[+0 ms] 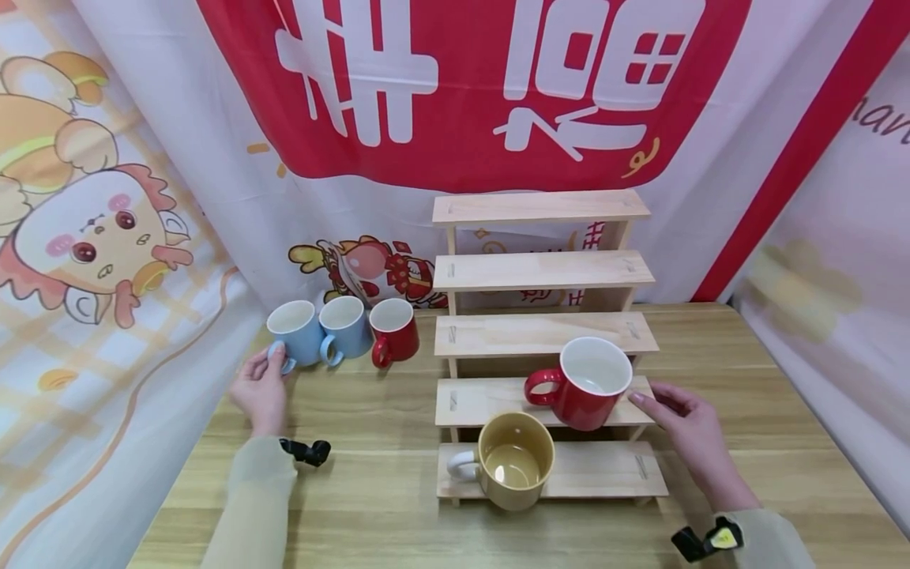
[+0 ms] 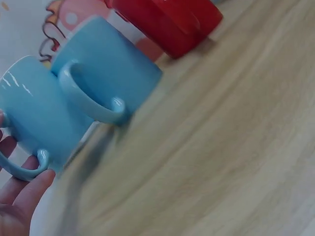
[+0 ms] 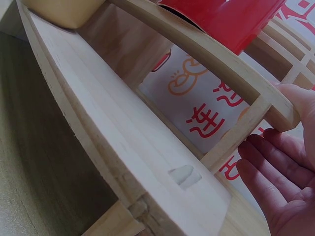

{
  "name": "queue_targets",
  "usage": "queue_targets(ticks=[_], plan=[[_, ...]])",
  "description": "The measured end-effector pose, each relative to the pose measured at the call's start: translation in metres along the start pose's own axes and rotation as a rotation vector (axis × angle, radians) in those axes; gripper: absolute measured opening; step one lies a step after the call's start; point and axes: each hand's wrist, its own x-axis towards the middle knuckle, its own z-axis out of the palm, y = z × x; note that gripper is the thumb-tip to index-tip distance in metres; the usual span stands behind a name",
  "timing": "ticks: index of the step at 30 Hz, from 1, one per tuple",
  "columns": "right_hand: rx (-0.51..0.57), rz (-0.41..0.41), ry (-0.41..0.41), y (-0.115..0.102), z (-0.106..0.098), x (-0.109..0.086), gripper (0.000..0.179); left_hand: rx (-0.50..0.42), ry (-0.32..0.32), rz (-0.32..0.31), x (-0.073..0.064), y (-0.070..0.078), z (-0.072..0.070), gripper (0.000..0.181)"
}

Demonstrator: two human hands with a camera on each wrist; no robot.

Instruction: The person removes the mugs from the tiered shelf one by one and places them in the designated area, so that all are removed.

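Note:
At the left, my left hand [image 1: 261,393] grips the handle of the outermost light blue mug [image 1: 302,341]. The left wrist view shows its fingers and thumb [image 2: 35,194] curled around that handle. A second light blue mug [image 1: 350,336] stands right beside it, then a small red mug [image 1: 400,332]. My right hand [image 1: 688,431] holds the right end of the second step of a stepped wooden rack [image 1: 472,403], thumb on top and fingers below. On that step sits a larger red mug [image 1: 586,403], handle leftward. A yellow mug [image 1: 515,470] with a white handle rests on the lowest step.
The wood-grain table [image 1: 355,482] carries everything. Behind it hangs a printed white and red cloth [image 1: 462,150], close to the rack's back. Another printed cloth [image 1: 92,348] borders the left side. The rack's upper three steps, such as the top one [image 1: 540,207], hold no mugs.

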Motion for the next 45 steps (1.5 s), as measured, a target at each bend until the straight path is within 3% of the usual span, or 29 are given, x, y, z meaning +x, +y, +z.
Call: queue_targets(ticks=[7, 23, 28, 33, 41, 45], plan=[[0.016, -0.010, 0.002, 0.001, 0.001, 0.000, 0.064, -0.009, 0.034, -0.038, 0.006, -0.013, 0.005, 0.035], [0.002, 0.004, 0.011, 0.001, 0.000, 0.000, 0.067, 0.073, 0.012, -0.035, 0.018, -0.019, 0.008, 0.036], [0.005, 0.002, 0.011, 0.000, 0.000, 0.000, 0.067, 0.156, 0.011, -0.028, 0.018, -0.018, 0.007, 0.045], [0.005, -0.010, 0.016, -0.001, 0.001, -0.001, 0.066, 0.200, 0.003, -0.015, 0.014, -0.006, 0.007, 0.064], [0.008, -0.008, 0.016, -0.001, 0.001, -0.001, 0.066, 0.030, 0.037, 0.061, 0.002, 0.039, 0.025, 0.061], [0.007, 0.003, 0.014, -0.001, 0.001, -0.001, 0.066, -0.041, -0.019, 0.059, -0.010, 0.063, 0.035, 0.062]])
